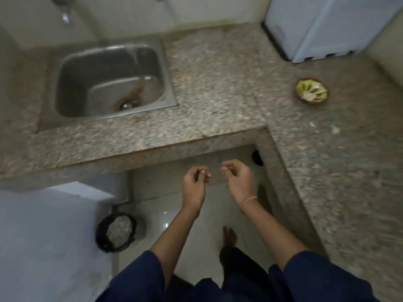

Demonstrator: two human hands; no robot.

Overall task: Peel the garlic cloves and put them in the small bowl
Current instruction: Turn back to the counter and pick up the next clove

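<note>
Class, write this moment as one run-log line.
left hand curled, contents unclear | right hand likewise | small bowl on granite counter, untouched

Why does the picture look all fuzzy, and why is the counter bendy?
Head view: motion blur smears everything, so the small bowl and speckled counter look soft; the wide lens bows the counter edge and the sink; the light is dim, with small glints on the floor tiles.
</note>
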